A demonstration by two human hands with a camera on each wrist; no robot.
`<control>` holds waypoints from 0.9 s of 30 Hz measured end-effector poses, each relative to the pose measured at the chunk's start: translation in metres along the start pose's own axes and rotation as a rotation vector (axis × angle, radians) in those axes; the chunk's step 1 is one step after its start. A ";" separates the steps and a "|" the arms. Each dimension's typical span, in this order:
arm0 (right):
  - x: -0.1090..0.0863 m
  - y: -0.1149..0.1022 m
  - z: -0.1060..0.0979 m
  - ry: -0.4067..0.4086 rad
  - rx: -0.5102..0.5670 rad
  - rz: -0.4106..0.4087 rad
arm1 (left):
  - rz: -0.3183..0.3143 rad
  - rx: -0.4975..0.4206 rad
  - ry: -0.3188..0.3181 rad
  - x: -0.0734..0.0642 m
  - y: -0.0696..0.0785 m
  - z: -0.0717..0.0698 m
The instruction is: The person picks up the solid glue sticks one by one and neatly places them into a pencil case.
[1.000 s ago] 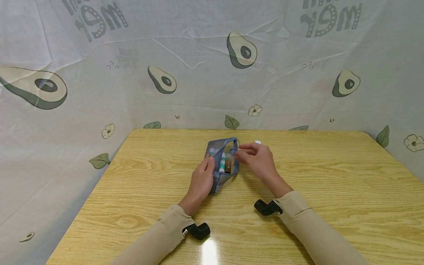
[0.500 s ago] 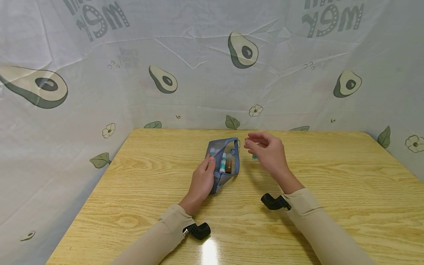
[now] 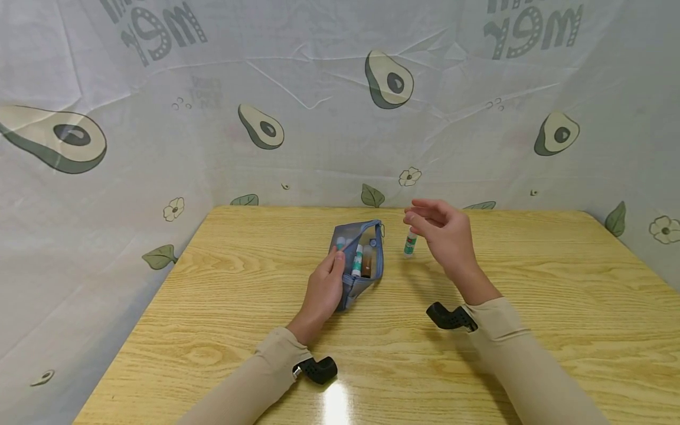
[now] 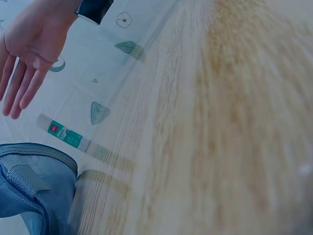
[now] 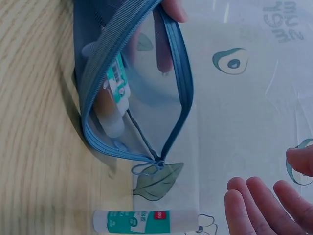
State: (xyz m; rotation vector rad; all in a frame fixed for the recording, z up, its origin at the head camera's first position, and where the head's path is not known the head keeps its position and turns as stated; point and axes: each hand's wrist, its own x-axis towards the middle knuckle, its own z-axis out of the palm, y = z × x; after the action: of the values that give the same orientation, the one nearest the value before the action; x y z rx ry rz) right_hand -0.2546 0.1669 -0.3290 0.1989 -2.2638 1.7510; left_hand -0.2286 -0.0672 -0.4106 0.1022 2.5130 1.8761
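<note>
My left hand (image 3: 323, 288) grips the near left side of a blue mesh zip pouch (image 3: 346, 234), which lies unzipped on the table with its mouth facing right. Inside it are green-and-white glue sticks (image 3: 358, 261) and a brown tube with a clear cap (image 3: 366, 264). To the right of the pouch a glue stick (image 3: 409, 243) stands upright on the table, touched by neither hand. Just above and right of it hovers my right hand (image 3: 448, 239), fingers loose and holding nothing. The left wrist view shows a gap between that hand (image 4: 36, 44) and the standing glue stick (image 4: 65, 134).
The wooden table (image 3: 239, 254) ends at a hanging white cloth (image 3: 319, 147) printed with avocados and leaves. A looped zipper pull (image 5: 148, 168) hangs at the pouch's far corner. Black wrist cameras (image 3: 319, 370) stick out from both sleeves.
My right hand has drawn away from the pouch's zipper corner, rightward and up. The standing glue stick, earlier mostly hidden behind that hand, now shows. My left hand and the pouch stay put.
</note>
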 end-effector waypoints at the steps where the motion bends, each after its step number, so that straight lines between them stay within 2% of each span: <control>1: 0.000 0.000 -0.001 0.007 0.002 -0.011 | 0.000 0.000 0.000 0.000 0.000 0.000; 6: 0.001 -0.001 -0.005 0.028 -0.001 -0.037 | -0.003 0.001 0.004 0.000 0.000 0.000; 19: 0.000 -0.005 -0.012 0.097 -0.013 -0.045 | 0.005 -0.010 -0.014 0.000 0.000 0.000; 27: 0.001 -0.003 -0.013 0.129 -0.058 -0.031 | 0.002 -0.023 -0.016 -0.001 0.000 0.000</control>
State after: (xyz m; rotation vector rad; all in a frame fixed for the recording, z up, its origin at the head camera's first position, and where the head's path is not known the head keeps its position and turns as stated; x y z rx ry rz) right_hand -0.2527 0.1789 -0.3230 0.1054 -2.2039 1.6311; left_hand -0.2276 -0.0675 -0.4103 0.1189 2.4809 1.8966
